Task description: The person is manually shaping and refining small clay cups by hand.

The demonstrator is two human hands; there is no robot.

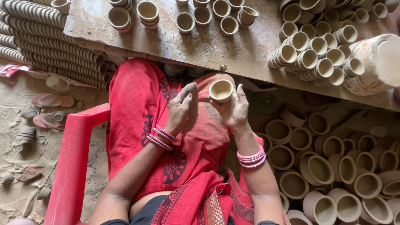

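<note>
A single head-worn camera looked steeply down from the seated person's own eye level, close over the lap and both forearms. It faced forward toward the muddy surface (208,46) along the frame's top, with the sandy floor (16,100) at left and heaped clay cups (321,168) at right.

No packages, labels, signs or screens are in view

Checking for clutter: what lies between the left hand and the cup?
Head view: nothing lies between left hand and clay cup, only red cloth beneath; right hand holds it.
</note>
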